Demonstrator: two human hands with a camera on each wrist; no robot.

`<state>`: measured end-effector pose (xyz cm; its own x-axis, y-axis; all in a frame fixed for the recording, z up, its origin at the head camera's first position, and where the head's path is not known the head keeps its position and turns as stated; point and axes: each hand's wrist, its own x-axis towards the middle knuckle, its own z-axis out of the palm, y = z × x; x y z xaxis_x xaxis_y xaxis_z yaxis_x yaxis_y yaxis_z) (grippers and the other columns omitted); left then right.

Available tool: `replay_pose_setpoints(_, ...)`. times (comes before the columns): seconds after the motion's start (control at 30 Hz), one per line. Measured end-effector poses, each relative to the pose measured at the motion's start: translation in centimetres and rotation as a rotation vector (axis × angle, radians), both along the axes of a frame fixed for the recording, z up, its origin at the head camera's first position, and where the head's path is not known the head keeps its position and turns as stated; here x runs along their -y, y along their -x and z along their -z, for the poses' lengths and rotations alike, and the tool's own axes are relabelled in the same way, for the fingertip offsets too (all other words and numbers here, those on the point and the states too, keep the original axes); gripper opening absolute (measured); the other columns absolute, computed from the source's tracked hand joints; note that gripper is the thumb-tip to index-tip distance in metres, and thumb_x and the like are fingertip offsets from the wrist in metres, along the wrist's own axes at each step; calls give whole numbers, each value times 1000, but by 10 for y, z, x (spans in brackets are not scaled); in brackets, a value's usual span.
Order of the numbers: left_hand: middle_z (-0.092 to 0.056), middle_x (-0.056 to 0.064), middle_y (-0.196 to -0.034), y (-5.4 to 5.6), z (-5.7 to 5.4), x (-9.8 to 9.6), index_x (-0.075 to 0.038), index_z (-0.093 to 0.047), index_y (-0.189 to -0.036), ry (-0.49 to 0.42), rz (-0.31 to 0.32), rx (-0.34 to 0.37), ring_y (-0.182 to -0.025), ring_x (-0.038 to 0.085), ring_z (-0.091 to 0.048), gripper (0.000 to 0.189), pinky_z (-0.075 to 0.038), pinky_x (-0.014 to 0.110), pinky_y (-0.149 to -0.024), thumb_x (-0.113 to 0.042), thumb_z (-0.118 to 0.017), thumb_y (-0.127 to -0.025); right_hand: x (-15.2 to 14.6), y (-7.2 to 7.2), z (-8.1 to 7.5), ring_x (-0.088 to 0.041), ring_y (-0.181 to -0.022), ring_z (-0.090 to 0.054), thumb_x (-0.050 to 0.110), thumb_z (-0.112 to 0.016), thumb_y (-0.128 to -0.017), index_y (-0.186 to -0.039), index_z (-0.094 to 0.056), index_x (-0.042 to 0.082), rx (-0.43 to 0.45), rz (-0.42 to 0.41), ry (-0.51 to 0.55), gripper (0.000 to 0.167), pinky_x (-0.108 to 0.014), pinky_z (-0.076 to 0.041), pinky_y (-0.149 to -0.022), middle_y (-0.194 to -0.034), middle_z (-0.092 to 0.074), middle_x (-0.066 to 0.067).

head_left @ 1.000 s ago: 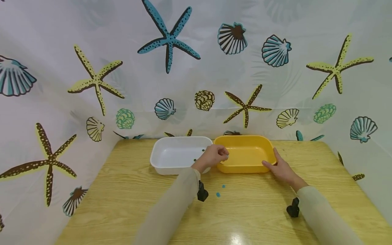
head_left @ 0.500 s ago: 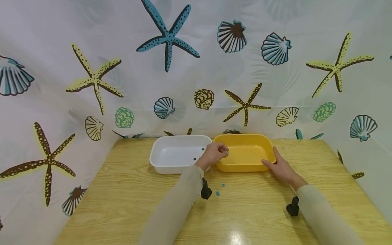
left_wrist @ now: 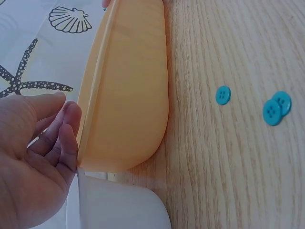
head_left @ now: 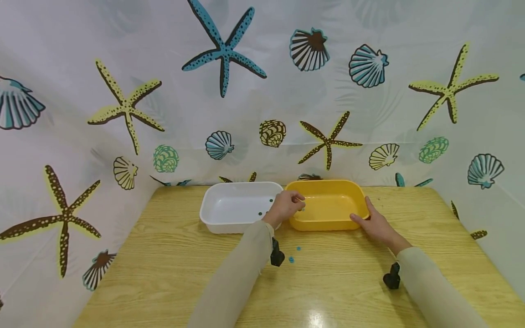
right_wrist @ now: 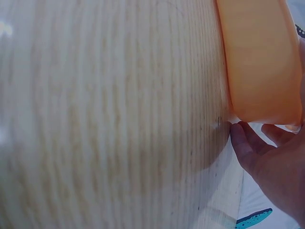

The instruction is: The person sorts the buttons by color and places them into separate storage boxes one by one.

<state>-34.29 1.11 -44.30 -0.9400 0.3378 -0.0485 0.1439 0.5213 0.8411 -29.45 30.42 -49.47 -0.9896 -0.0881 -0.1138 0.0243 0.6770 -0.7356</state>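
My left hand hovers over the left end of a yellow tray, fingers loosely curled and thumb just apart from the index fingertip. Nothing shows between them in the left wrist view. A small bluish button shows inside the tray just below those fingertips. At the opposite end, my right hand holds the tray's front right corner, thumb at the front rim and fingers along the outer end wall. In the right wrist view, fingertips lie low beside the orange-looking wall of that tray.
A white tray stands left of the yellow one, with dark green buttons inside. On the wooden table in front lie a single blue button and two overlapping blue buttons. A shell-and-starfish cloth hangs behind.
The light blue button that was at my left fingertips now shows below them in the yellow tray, and the fingers have loosened. My right hand has stayed at the tray's corner.
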Motion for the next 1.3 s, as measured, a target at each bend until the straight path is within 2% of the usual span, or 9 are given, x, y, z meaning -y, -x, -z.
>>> replay_pose_setpoints(0.13, -66, 7, -93, 1, 2, 2, -1, -64, -113, -28, 7, 6, -93, 28, -64, 23, -51, 31, -77, -12, -61, -93, 1, 0, -1, -46, -138, -9, 62, -47, -90, -148, 16, 5, -3, 1, -2, 103, -57, -12, -108, -154, 0, -26)
replay_pose_setpoints(0.3, -65, 7, -94, -3, 0, 8, 1, -65, -109, -21, 66, -43, -87, 23, -62, 21, -50, 28, -73, -11, -61, -92, 1, -1, -2, -46, -138, -9, 61, -47, -90, -148, 16, 6, 2, 2, 3, 102, -57, -12, -108, -154, -1, -26)
replay_pose_setpoints(0.53, -64, 2, -88, -23, -10, 23, -2, -68, -103, 80, 248, -81, -78, 15, -56, 17, -47, 25, -68, -13, -63, -91, 3, -2, -3, -46, -138, -9, 59, -47, -92, -148, 16, 5, -5, 1, 6, 100, -57, -12, -108, -154, 1, -26)
replay_pose_setpoints(0.73, -68, 3, -91, -39, -8, 36, -2, -70, -98, 157, 397, -77, -79, 10, -57, 14, -47, 23, -71, -12, -63, -91, 3, -2, -2, -46, -138, -8, 57, -48, -92, -148, 17, 5, 7, -1, 15, 99, -58, -11, -108, -154, 1, -26)
replay_pose_setpoints(0.87, -67, -1, -86, -49, -3, 43, -2, -71, -98, 218, 468, -57, -75, 8, -56, 14, -47, 22, -67, -12, -64, -91, 2, -1, -1, -47, -138, -8, 54, -48, -93, -148, 17, 5, 7, -4, 22, 98, -58, -11, -107, -154, 2, -26)
replay_pose_setpoints(1.0, -65, -9, -83, -55, 6, 48, -6, -72, -97, 274, 520, -44, -76, 5, -55, 12, -46, 21, -68, -11, -66, -89, 2, -2, -1, -46, -138, -7, 53, -49, -94, -148, 17, 5, 6, -2, 28, 97, -58, -11, -107, -154, 2, -26)
replay_pose_setpoints(1.1, -66, -8, -83, -58, 16, 50, -6, -73, -97, 301, 556, -58, -76, 4, -56, 12, -47, 20, -69, -9, -68, -87, 2, -2, -2, -46, -138, -7, 55, -49, -93, -148, 17, 5, 10, 0, 30, 99, -58, -11, -107, -154, 3, -26)
replay_pose_setpoints(1.2, -66, -7, -84, -61, 24, 51, -6, -73, -98, 321, 557, -55, -76, 4, -56, 13, -47, 19, -69, -7, -69, -86, 3, -3, -2, -46, -138, -7, 57, -48, -92, -148, 17, 6, 13, -1, 32, 100, -58, -11, -108, -154, 3, -25)
replay_pose_setpoints(1.3, -64, -6, -84, -64, 31, 52, -7, -72, -97, 332, 532, -32, -75, 5, -55, 13, -47, 19, -69, -5, -69, -85, 4, -4, -3, -46, -138, -7, 57, -48, -92, -147, 18, 6, 13, -1, 32, 100, -58, -11, -107, -154, 3, -26)
